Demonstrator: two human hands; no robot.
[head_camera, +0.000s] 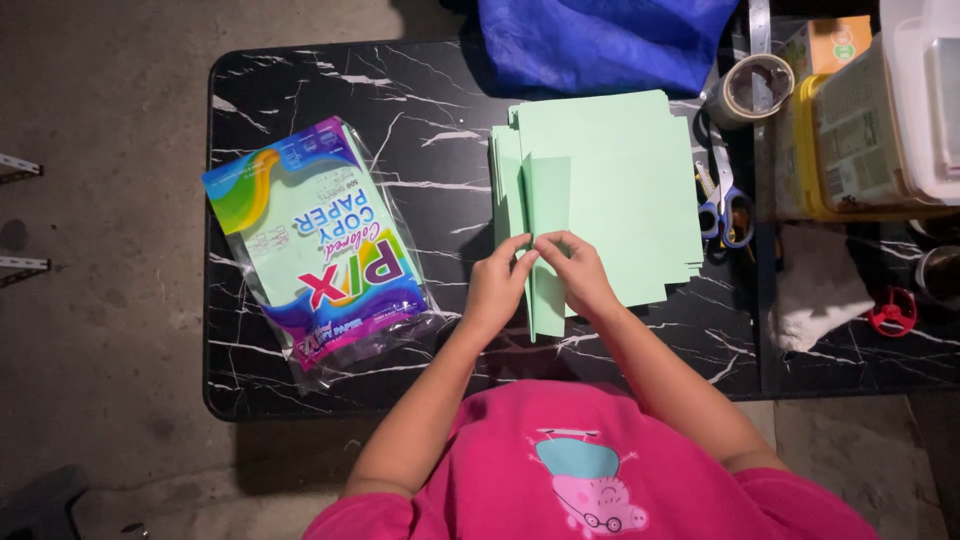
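Observation:
A stack of pale green paper sheets (630, 190) lies on the black marble-patterned table (300, 90). On top of it sits one green sheet folded lengthwise into a narrow strip (545, 200). My left hand (497, 283) and my right hand (580, 272) meet at the near end of that folded sheet, fingertips pinching its edges together. An opened plastic pack of coloured copy paper (320, 240) lies left of the stack.
Blue-handled scissors (722, 205) and a tape roll (755, 88) lie right of the stack. A blue bag (600, 40) sits at the far edge. Yellow and white containers (870, 120), a white cloth (815, 290) and a red object (893, 312) crowd the right side.

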